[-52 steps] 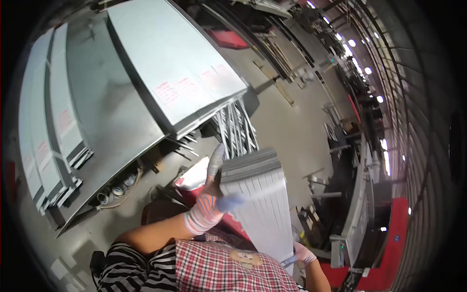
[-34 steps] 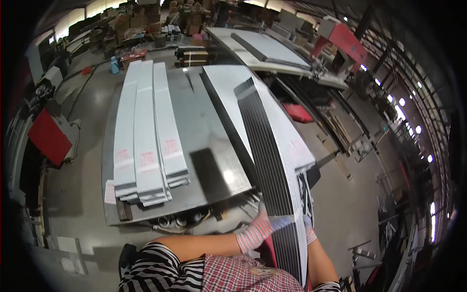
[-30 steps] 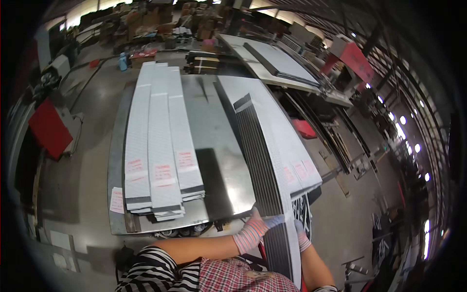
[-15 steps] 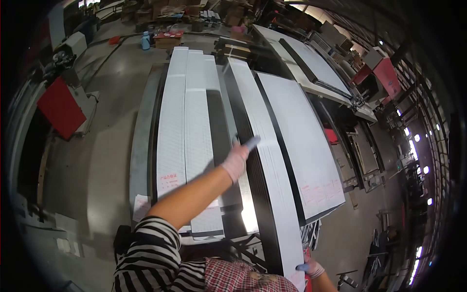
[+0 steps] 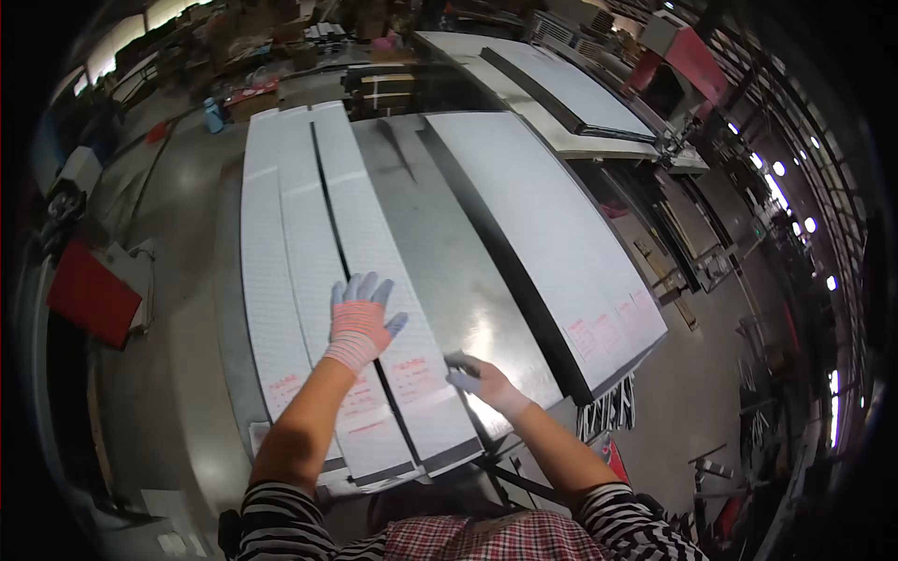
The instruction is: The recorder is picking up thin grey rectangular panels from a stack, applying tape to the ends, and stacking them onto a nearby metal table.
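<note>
Long white panels [image 5: 271,243] lie lengthwise on a grey metal table, with black edges at their near ends. My left hand [image 5: 360,323], in a grey and orange striped glove, rests flat with fingers spread on the panels, over the dark gap beside the rightmost strip. That strip, a long white panel [image 5: 374,234], has faint red print near its close end. My right hand [image 5: 488,385], also gloved, is at the strip's right edge, fingertips against it and apart; whatever lies under them is hidden.
Bare grey metal table [image 5: 449,252] separates the strips from a wider white panel stack [image 5: 552,224] with a black side. Farther back, another table [image 5: 552,122] bears a white-topped stack. Red machine parts [image 5: 94,290] stand left; a blue bottle [image 5: 213,116] is on the floor.
The narrow panel stack that both hands held has moved left and now lies beside the other strips. My left hand has come back nearer and flattened; my right hand has moved left.
</note>
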Demonstrator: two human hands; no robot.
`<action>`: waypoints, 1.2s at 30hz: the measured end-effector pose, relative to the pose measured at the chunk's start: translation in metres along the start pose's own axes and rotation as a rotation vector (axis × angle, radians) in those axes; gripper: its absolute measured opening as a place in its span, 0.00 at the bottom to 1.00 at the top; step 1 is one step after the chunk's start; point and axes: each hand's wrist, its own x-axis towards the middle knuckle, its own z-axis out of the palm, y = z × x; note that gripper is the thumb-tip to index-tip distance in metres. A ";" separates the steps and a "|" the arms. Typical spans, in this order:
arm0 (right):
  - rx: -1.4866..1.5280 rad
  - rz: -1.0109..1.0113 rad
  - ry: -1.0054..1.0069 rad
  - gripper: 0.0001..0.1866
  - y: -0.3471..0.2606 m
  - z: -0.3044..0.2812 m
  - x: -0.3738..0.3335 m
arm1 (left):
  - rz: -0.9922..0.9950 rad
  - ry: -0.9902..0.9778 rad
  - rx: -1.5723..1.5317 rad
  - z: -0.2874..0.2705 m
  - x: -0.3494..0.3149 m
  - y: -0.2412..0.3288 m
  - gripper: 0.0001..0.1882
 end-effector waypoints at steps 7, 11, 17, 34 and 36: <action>0.030 0.223 0.529 0.12 0.070 -0.069 -0.170 | 0.162 0.137 -0.454 -0.051 0.002 -0.020 0.34; -0.362 0.438 1.087 0.14 0.180 -0.138 -0.256 | 0.427 -0.654 -0.881 -0.056 -0.013 0.089 0.31; -0.578 0.671 0.440 0.34 0.192 -0.143 -0.232 | 0.215 -0.974 -0.899 0.157 -0.018 0.222 0.41; -0.303 -0.050 0.563 0.29 0.146 -0.173 -0.226 | 0.373 -0.315 -0.429 0.031 0.149 0.260 0.23; -0.216 0.063 0.476 0.29 0.128 -0.174 -0.190 | 0.632 -0.135 -0.205 0.064 0.193 0.236 0.27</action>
